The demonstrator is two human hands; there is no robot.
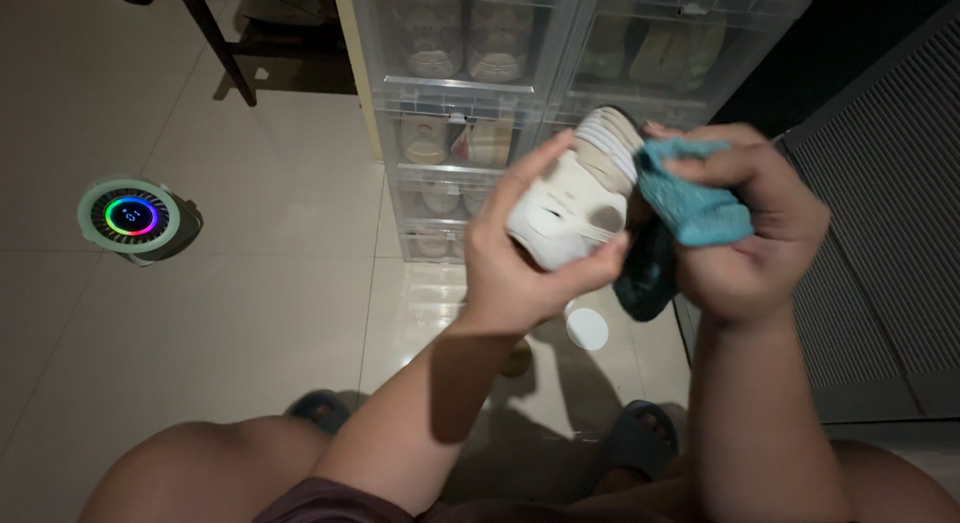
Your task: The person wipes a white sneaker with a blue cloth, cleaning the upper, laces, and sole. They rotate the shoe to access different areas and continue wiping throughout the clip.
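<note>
My left hand grips a white sneaker around its toe, holding it up in front of me with the heel end pointing away. My right hand is closed on a teal cloth and presses it against the shoe's heel end. A darker part of the cloth hangs below the shoe, between the two hands.
Clear stacked shoe boxes with pairs of shoes stand ahead. A round device with a glowing coloured ring sits on the tiled floor at left. A small white disc lies on the floor. A dark slatted panel is at right. Dark slippers are on my feet.
</note>
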